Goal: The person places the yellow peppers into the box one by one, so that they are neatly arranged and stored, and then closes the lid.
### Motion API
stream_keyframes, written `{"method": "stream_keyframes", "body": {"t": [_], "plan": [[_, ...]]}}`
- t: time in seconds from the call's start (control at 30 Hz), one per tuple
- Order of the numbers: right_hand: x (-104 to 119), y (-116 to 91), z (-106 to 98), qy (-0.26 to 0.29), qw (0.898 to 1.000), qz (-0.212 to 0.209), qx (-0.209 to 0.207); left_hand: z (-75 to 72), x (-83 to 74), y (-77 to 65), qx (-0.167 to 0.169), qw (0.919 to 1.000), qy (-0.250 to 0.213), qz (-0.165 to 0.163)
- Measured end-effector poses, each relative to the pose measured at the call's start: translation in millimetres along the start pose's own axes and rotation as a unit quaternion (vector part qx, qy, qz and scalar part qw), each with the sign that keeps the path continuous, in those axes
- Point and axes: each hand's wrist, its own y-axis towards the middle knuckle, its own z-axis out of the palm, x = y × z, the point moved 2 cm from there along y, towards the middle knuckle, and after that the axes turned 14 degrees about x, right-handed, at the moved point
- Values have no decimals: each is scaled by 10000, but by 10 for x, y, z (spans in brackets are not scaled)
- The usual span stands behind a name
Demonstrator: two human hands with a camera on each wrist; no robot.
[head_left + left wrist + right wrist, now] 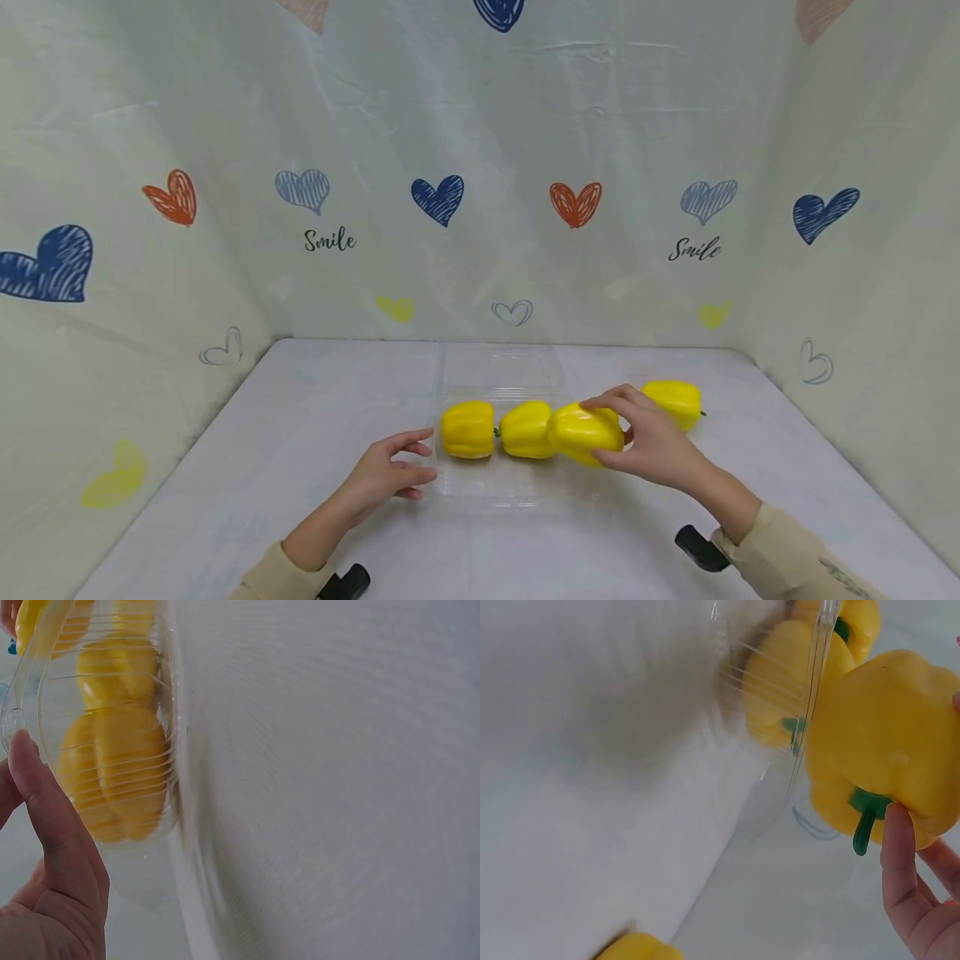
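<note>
A clear plastic clamshell container [483, 485] lies with its lid [498, 367] folded back. Inside it sit two yellow bell peppers, the left one [468, 430] and a second one [525, 430] beside it. My right hand [660, 446] grips a third yellow bell pepper [585, 432], thumb and fingers around it, above the container's right side. Its green stem [865, 817] shows in the right wrist view. At the container's left edge is my left hand [378, 477], fingers apart; in the left wrist view a fingertip [22, 746] rests right at the rim.
Another yellow bell pepper [675, 402] lies on the white tabletop [337, 392], right of the container and behind my right hand. A pale curtain [510, 125] printed with hearts and "Smile" surrounds the table's back and sides.
</note>
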Motion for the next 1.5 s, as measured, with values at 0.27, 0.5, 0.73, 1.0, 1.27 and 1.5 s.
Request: {"method": "stream_keyframes", "body": {"t": [0.27,0.5,0.73,1.0,1.27,1.5], "plan": [[102,126,77,204,9995,-115,200,-17,-6,17,77,9999,-29,104],[192,224,141,385,9985,-147,371,-17,4,3,136,9999,-40,79],[297,320,219,628,9958,-356,568,-5,0,17,148,9998,-40,106],[453,451,338,748,9936,-416,736,-10,-9,5,163,9997,-88,165],[600,566,490,688,9919,-592,884,-22,7,-13,132,9997,-92,157],[677,617,624,525,9912,-514,1097,-13,10,-5,101,9999,-22,106]]}}
